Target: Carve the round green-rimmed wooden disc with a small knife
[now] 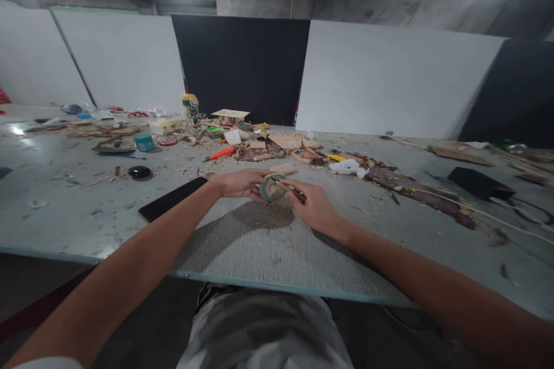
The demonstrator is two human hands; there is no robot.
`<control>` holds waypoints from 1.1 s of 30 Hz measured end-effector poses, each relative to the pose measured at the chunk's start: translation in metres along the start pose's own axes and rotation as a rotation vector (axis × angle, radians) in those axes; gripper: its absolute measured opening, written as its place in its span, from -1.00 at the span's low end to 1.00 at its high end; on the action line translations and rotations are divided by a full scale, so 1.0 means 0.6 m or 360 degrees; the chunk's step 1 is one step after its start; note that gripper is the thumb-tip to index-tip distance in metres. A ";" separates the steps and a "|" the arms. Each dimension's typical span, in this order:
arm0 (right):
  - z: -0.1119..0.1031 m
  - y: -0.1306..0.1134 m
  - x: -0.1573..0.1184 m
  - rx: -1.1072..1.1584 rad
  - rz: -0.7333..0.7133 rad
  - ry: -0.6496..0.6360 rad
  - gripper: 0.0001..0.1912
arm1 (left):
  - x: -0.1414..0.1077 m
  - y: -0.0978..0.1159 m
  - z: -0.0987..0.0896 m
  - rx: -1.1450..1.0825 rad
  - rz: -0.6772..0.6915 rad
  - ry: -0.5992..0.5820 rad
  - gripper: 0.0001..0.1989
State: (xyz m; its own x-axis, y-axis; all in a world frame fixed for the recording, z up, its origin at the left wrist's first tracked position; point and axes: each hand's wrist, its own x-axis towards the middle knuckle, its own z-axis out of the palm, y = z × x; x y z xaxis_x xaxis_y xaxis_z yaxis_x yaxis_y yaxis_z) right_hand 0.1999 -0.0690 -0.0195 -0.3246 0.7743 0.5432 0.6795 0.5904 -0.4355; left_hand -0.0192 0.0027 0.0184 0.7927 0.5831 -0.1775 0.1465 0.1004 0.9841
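My left hand (242, 183) grips a small round disc (272, 190) with a teal rim and a tan middle, tilted towards me above the table. My right hand (318, 207) is closed around a slim brown-handled tool (299, 195), whose tip reaches the face of the disc. The exact kind of tool is too small to make out. Just behind the disc lies a pale wood piece (283, 169). Beside my left forearm rests a flat black phone-like slab (171, 200).
On the grey table (259, 259), wood shavings and scraps spread behind my hands. Among them are an orange-handled tool (220, 153), a teal jar (144, 142), a black oval object (139, 172) and crumpled white tissue (348, 167). At right sits a black box (480, 183) with cables.
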 end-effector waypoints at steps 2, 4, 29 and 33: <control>-0.004 -0.003 0.001 -0.0021 0.0015 0.0005 -0.54 | 0.005 -0.008 0.000 0.0050 0.0089 -0.0062 -0.49; -0.008 -0.003 0.001 -0.0058 -0.0001 0.0037 -0.51 | 0.010 -0.016 -0.003 0.0158 0.0215 -0.0085 -0.43; -0.024 -0.011 -0.003 -0.0038 -0.0008 -0.0296 -0.51 | -0.003 -0.016 0.005 0.1838 0.0733 0.0325 -0.15; -0.023 -0.011 -0.002 -0.0101 -0.0026 -0.0316 -0.55 | -0.005 -0.013 0.002 0.1866 0.0656 0.0345 -0.19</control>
State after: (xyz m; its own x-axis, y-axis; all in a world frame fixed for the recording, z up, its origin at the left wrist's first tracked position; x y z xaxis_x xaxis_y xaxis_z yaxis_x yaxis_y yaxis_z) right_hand 0.2046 -0.0772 -0.0075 -0.4549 0.7982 0.3950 0.7111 0.5925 -0.3784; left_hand -0.0223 -0.0009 0.0113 0.8076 0.5319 0.2548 0.4359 -0.8293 0.3496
